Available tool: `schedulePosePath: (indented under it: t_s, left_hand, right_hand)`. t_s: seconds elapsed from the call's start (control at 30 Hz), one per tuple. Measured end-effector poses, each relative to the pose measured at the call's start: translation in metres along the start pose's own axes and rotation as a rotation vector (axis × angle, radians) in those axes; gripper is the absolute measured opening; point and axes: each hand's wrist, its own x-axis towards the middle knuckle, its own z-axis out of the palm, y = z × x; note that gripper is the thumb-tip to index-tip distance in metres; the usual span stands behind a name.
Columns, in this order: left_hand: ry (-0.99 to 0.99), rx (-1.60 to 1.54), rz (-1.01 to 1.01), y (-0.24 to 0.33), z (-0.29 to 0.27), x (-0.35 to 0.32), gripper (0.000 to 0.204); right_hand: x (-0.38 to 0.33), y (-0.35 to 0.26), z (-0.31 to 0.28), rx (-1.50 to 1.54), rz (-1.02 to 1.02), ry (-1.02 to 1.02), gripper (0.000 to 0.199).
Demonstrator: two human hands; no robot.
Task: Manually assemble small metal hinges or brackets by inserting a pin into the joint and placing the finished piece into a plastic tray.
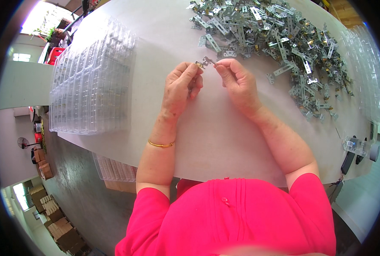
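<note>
Over the middle of the table, my left hand [179, 87] and my right hand [240, 85] are raised close together with fingertips pinched. Between them is a small metal bracket [206, 62], dark grey with a brass-coloured bit on the left side. The left fingers grip its brass-coloured end and the right fingers its other end. Whether it is one piece or two joined pieces is too small to tell. Just beyond my hands lies a big heap of similar loose metal brackets [279, 38], silver-grey with some brass-coloured bits.
A tall stack of clear plastic trays [92, 85] stands on the left of the white table [156, 47]. More clear trays [365, 72] stand at the right edge. A clear bottle [358, 146] lies near a black-handled tool [348, 162] at the right front.
</note>
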Motion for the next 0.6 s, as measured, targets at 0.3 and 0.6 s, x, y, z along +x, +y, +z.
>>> schedulePosePath:
  t_s: [0.3,0.6]
  left_hand:
    - [0.027,0.114,0.119,-0.003,0.003,-0.001,0.025]
    - [0.058,0.263,0.197,-0.003,0.004,-0.002,0.025]
  right_hand:
    - [-0.002,-0.003,0.000,-0.097,-0.019,-0.014,0.007]
    - [-0.004,-0.008,0.001,-0.092,0.021,-0.005,0.012]
